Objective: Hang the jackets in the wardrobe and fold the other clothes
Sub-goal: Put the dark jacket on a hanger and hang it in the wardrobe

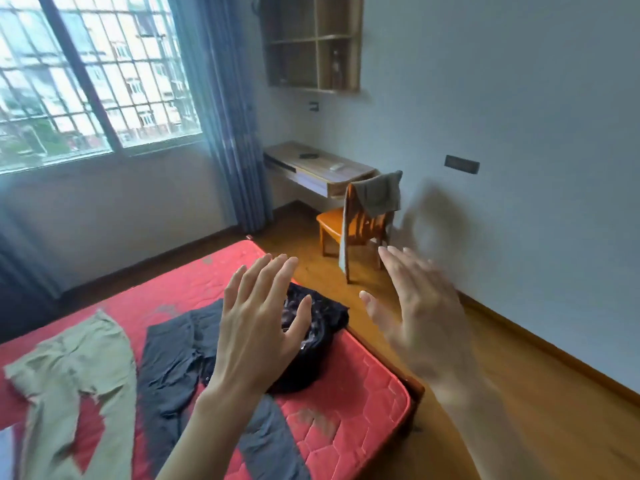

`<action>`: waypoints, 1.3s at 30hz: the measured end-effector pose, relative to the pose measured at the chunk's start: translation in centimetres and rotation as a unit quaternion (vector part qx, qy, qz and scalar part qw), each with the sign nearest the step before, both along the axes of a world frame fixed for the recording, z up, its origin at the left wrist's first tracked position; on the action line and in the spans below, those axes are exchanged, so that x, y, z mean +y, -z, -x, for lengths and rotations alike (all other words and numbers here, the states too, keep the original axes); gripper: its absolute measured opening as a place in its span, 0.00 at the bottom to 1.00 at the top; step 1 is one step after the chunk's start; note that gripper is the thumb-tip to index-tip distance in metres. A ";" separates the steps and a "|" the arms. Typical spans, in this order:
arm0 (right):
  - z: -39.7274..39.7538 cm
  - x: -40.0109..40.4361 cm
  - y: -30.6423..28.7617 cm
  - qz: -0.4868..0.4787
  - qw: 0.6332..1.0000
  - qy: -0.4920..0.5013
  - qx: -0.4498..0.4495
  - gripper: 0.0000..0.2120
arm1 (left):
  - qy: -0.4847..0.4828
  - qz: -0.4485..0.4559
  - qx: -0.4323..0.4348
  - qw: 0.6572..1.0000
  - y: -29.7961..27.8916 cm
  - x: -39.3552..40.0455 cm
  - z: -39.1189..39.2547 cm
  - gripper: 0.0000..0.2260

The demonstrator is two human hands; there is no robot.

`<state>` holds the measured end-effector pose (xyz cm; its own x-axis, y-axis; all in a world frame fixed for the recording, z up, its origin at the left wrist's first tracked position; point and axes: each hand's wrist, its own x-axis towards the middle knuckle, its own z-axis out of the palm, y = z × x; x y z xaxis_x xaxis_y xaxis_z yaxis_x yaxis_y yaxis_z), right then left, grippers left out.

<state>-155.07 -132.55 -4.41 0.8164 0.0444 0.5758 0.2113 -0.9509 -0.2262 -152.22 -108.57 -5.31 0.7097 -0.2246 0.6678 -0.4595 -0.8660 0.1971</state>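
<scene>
My left hand (258,323) is raised over the red mattress (363,393) with its fingers spread and straight, holding nothing. My right hand (419,313) is lifted above the floor beside the bed, fingers straight and blurred by motion. Under my left hand lies a black garment (325,327) bunched near the mattress corner. Dark grey trousers (169,355) lie flat to its left. A khaki garment (72,375) is spread at the left of the mattress. A grey-green garment (377,195) hangs over the back of an orange wooden chair (332,220).
A wooden desk (311,164) stands against the right wall behind the chair, with a wall shelf (311,43) above it. A barred window (86,81) and blue curtain (228,116) fill the far wall. Wooden floor (519,393) runs along the bed's right side.
</scene>
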 end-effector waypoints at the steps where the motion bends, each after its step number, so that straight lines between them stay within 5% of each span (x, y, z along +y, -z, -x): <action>1: -0.8 1.4 0.4 0.004 1.000 -0.019 0.006 0.32 | -0.022 0.000 0.005 1.000 0.4 1.7 0.1 0.25; 18: -12.5 22.9 9.4 0.021 0.987 -0.137 0.081 0.33 | -0.156 0.015 0.082 0.984 9.3 23.9 -5.6 0.23; 39: -30.5 22.0 26.0 -0.034 0.966 -0.167 0.196 0.31 | -0.233 0.065 0.183 0.953 26.6 25.4 -21.8 0.21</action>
<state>-124.58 -110.59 -30.38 0.9188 0.3161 0.2364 0.3893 -0.8247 -0.4102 -130.39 -83.15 -31.92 0.9028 0.2407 0.3563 0.0904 -0.9163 0.3901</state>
